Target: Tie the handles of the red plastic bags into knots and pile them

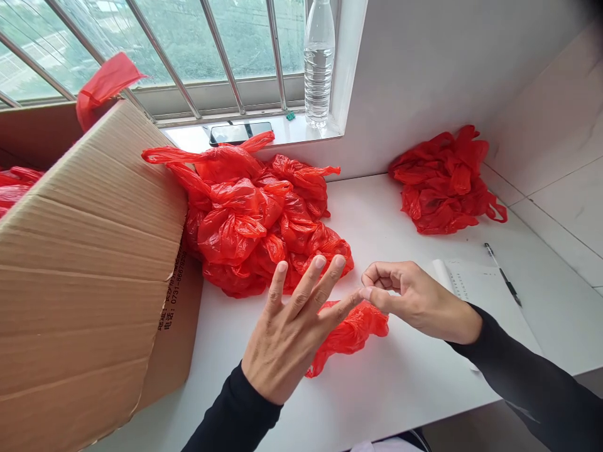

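My left hand is raised over the white table with its fingers stretched out and spread, holding nothing. My right hand is curled loosely, its fingertip touching the tip of my left index finger; nothing shows inside it. Just beneath both hands lies one crumpled red plastic bag. Behind it sits a large pile of red plastic bags against the box.
A big open cardboard box with red bags inside fills the left. A second pile of red bags lies at the back right. A notebook and pen lie to the right. A water bottle and phone rest on the windowsill.
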The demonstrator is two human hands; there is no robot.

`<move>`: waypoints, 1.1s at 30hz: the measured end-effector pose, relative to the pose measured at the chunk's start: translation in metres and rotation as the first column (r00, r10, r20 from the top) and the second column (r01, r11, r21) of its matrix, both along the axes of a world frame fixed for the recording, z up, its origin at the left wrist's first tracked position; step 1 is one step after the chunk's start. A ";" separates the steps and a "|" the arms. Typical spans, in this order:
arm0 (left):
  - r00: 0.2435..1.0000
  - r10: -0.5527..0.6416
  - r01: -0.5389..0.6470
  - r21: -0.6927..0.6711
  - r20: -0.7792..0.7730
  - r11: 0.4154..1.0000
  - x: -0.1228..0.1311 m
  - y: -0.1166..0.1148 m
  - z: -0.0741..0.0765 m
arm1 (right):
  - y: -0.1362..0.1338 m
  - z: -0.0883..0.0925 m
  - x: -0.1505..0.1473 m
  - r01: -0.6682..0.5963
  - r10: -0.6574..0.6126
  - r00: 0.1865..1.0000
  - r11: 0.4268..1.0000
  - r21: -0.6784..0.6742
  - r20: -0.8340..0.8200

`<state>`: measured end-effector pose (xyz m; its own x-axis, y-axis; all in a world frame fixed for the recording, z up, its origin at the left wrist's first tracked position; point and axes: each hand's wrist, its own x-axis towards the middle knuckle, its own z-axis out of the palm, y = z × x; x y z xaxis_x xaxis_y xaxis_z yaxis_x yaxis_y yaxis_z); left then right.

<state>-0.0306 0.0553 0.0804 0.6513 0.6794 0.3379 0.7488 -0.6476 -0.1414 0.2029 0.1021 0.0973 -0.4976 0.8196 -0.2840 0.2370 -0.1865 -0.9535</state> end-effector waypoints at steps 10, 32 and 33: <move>0.998 -0.036 0.034 0.032 0.052 0.999 -0.005 0.000 -0.002 | 0.010 -0.001 0.006 -0.110 0.068 0.970 0.979 -0.174 -0.232; 0.899 -0.040 0.091 -0.097 0.437 0.991 -0.019 -0.011 0.010 | 0.016 -0.018 0.017 -0.047 -0.064 0.953 0.936 -0.349 -0.298; 0.853 0.024 0.049 -0.126 0.522 0.991 -0.021 -0.017 0.007 | 0.016 -0.022 0.021 -0.016 -0.097 0.948 0.936 -0.352 -0.302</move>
